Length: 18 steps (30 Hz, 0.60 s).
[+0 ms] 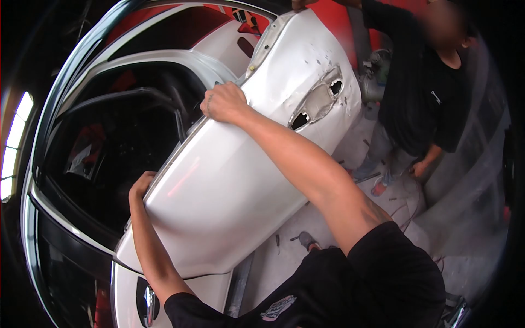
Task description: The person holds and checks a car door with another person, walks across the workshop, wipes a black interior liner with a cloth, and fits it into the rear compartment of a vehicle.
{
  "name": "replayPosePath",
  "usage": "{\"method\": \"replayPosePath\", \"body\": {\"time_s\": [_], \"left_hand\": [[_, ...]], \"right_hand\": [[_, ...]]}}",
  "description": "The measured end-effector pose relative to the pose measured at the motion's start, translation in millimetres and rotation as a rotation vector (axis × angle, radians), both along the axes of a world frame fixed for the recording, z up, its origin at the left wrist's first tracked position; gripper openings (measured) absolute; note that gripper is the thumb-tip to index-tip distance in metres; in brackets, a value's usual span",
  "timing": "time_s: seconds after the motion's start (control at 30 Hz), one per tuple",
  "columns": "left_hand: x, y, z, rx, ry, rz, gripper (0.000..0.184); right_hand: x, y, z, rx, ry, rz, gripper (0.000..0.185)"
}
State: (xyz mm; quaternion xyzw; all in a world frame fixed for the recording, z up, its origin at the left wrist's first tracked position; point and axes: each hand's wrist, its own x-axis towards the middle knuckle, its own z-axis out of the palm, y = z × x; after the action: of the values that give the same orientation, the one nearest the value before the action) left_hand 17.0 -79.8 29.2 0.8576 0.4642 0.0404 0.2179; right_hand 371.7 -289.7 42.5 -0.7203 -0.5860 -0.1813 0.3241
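Observation:
A white car door panel [219, 191] runs diagonally across the view, with two ragged holes around its scraped handle area near the upper right. My left hand [142, 185] curls over the panel's upper edge at the lower left, its fingertips hidden behind it. Farther up the same edge, my right hand [224, 102] is closed over the rim. At the panel's far end, a co-worker's hand [302, 4] touches the top corner.
The co-worker [415, 82] in a black shirt stands at the upper right. Hand tools, including a screwdriver [278, 240], lie on the grey floor [273, 268]. The white car body [128, 284] with a dark window opening is at left. Translucent sheeting [476, 180] hangs at right.

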Motion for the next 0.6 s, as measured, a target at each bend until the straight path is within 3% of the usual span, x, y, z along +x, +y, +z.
{"method": "replayPosePath", "body": {"time_s": [0.37,0.6], "left_hand": [[-11,39,-16,-0.018,0.048,0.010,0.054],[0,9,-6,0.013,0.057,0.050,0.053]], "right_hand": [[-1,0,-2,0.098,0.030,0.006,0.024],[-1,-3,-1,0.123,0.027,0.021,0.024]]}}
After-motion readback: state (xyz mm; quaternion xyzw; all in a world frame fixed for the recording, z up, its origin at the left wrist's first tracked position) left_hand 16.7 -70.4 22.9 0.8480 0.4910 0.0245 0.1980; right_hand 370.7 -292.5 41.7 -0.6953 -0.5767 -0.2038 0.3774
